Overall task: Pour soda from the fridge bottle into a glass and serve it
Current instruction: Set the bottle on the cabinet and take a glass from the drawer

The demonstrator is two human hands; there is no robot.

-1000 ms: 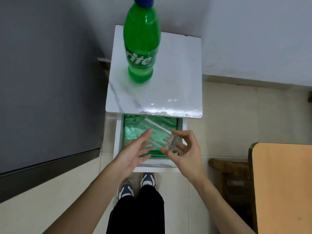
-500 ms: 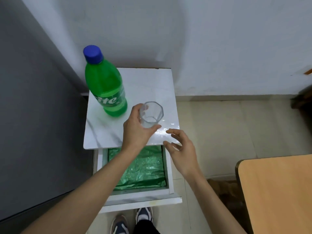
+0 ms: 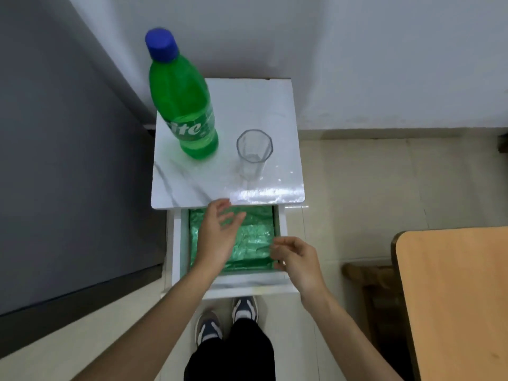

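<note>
A green soda bottle [image 3: 184,105] with a blue cap stands upright on the left of a small white marble-look cabinet top [image 3: 264,105]. An empty clear glass [image 3: 254,149] stands upright to the right of the bottle, apart from it. My left hand [image 3: 217,237] hovers over the open drawer [image 3: 176,243] below the top's front edge, fingers spread, holding nothing. My right hand [image 3: 297,259] is at the drawer's right front corner, fingers loosely curled and empty.
The drawer is lined with crinkled green foil [image 3: 253,237]. A dark grey panel [image 3: 55,160] fills the left side. A wooden table [image 3: 453,298] juts in at the right, with a dark wooden stool [image 3: 365,276] beside it. My feet [image 3: 228,317] stand below the drawer.
My left hand lifted the glass from the drawer, set it on the cabinet top, let go and drew back over the drawer. My right hand moved down to the drawer's right front corner.
</note>
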